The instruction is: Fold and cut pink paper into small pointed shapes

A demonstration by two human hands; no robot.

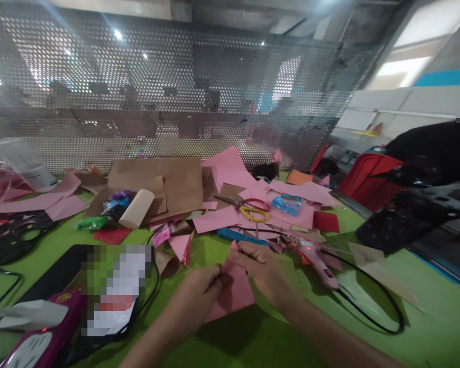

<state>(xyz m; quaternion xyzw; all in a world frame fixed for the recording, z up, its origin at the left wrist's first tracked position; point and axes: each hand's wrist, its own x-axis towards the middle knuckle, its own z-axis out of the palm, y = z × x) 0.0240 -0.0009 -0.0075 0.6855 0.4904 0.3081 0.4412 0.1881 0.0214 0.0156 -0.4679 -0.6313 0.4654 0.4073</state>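
Between my two hands is a sheet of pink paper (235, 294), raised over the green table and bent toward its top corner. The fingers of my left hand (201, 291) are closed on its left edge. My right hand (266, 271) pinches the upper corner, thumb and fingers pressed together. Just beyond the right hand lies a blue-handled tool (243, 236). A pink glue gun (319, 265) with a small red light rests to the right, its black cord looping on the table. Left of the sheet stands a small folded pink paper piece (181, 249).
Scissors (255, 209) with red and yellow handles lie among pink scraps. Behind stand a cardboard box (168, 179) and a perforated metal screen (168, 102). A purple power strip (46, 327) sits front left. A person in dark clothing (437, 148) is at the right, beside a red chair (370, 179).
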